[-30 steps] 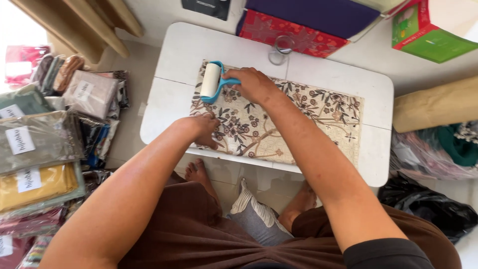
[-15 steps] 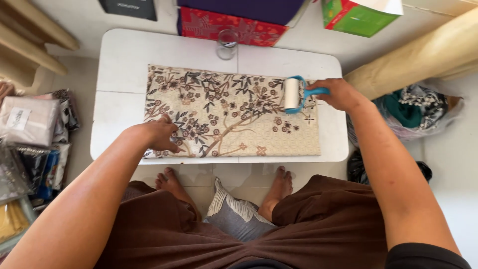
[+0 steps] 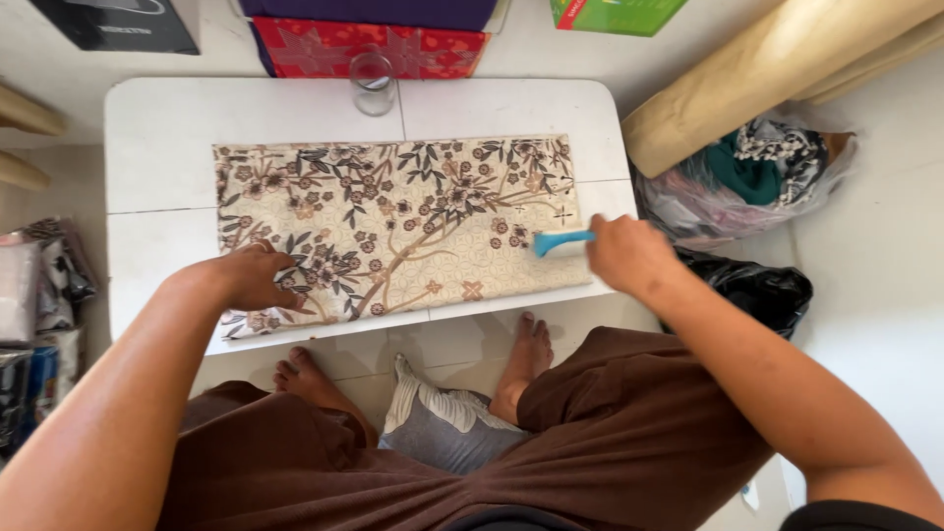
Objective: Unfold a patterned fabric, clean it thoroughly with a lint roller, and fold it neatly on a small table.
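Note:
A folded beige cloth with a dark floral print (image 3: 393,221) lies flat along a low white table (image 3: 167,118). My left hand (image 3: 251,275) presses down on the cloth's near left corner, fingers spread. My right hand (image 3: 621,253) grips the blue handle of a lint roller (image 3: 560,241) at the cloth's near right edge; the roller's head is mostly hidden behind the handle and my hand.
A clear glass (image 3: 374,84) stands at the table's far edge. Behind it lie red (image 3: 369,49) and purple boxes. A tan fabric roll (image 3: 767,69) and bags of cloth (image 3: 747,172) sit at right. Packaged fabrics (image 3: 29,305) are stacked at left. My bare feet and a striped cushion (image 3: 442,423) lie below the table.
My right hand rolled the lint roller from the cloth's far left end across to the right, then drew it toward the near right edge. My left hand stayed on the near left corner.

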